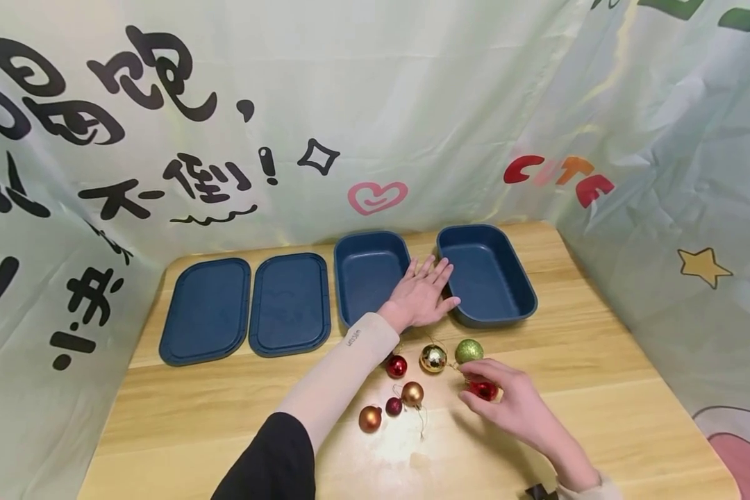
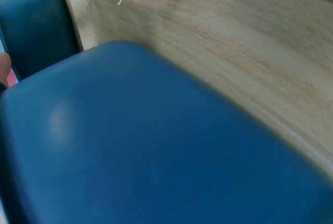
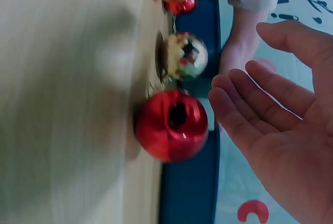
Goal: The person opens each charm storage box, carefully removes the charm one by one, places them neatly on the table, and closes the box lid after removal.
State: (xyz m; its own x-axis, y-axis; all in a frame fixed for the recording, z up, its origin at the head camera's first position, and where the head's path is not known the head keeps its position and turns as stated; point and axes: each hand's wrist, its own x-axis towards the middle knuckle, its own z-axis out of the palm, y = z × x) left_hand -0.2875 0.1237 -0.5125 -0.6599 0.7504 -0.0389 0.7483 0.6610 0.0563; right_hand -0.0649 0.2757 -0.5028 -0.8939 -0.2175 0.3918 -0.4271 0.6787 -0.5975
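Right hand (image 1: 517, 401): fingers (image 3: 237, 115) loosely curved and parted from the thumb, gripping nothing. The red ball (image 1: 483, 391) rests on the surface (image 1: 612, 396) just beside the fingertips, between fingers and thumb in the head view; contact cannot be told. Green ball (image 1: 469, 351) and gold ball (image 1: 433, 358) lie near it. Left hand (image 1: 420, 297): fingers spread straight, holding nothing, between left box (image 1: 369, 274) and right box (image 1: 486, 278).
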